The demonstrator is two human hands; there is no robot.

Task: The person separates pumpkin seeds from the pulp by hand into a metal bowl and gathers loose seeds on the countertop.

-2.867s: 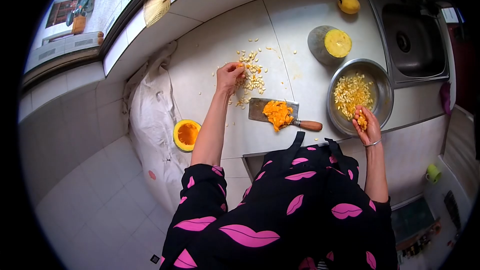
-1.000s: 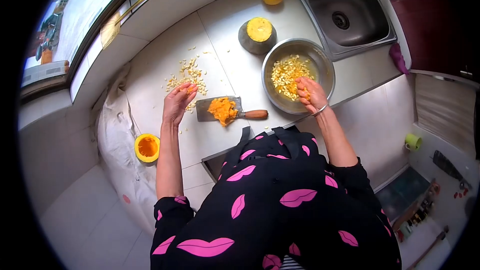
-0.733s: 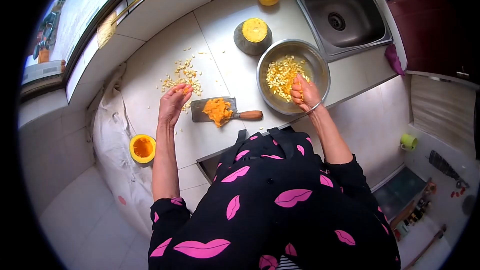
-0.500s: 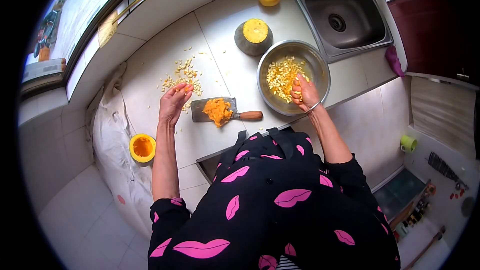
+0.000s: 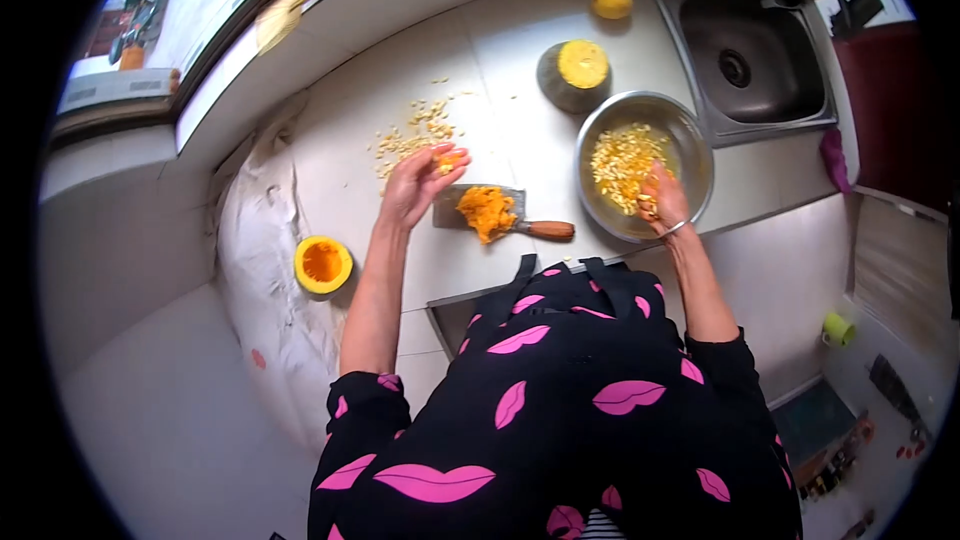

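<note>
My left hand (image 5: 425, 180) is cupped palm up with its fingers curled around a little orange pulp and seeds, above the counter. Beyond it pale seeds (image 5: 420, 127) lie scattered. A cleaver (image 5: 550, 230) lies flat with a heap of orange pulp (image 5: 487, 213) on its blade. My right hand (image 5: 664, 202) is inside a metal bowl (image 5: 697, 130), fingers curled around some seeds. More wet seeds (image 5: 622, 160) fill the bowl's bottom. Behind the bowl a cut squash piece (image 5: 578, 76) stands, its yellow cut face up.
A hollowed squash piece (image 5: 323, 265) stands at the left on a white cloth (image 5: 260, 240). A yellow fruit (image 5: 612, 2) lies at the back. The sink (image 5: 760, 60) is at the right, with a purple cloth (image 5: 835, 161) by its front corner.
My left hand has turned more palm up and opened a little, showing the pulp and seeds. My right hand remains in the bowl. The whole view has shifted.
</note>
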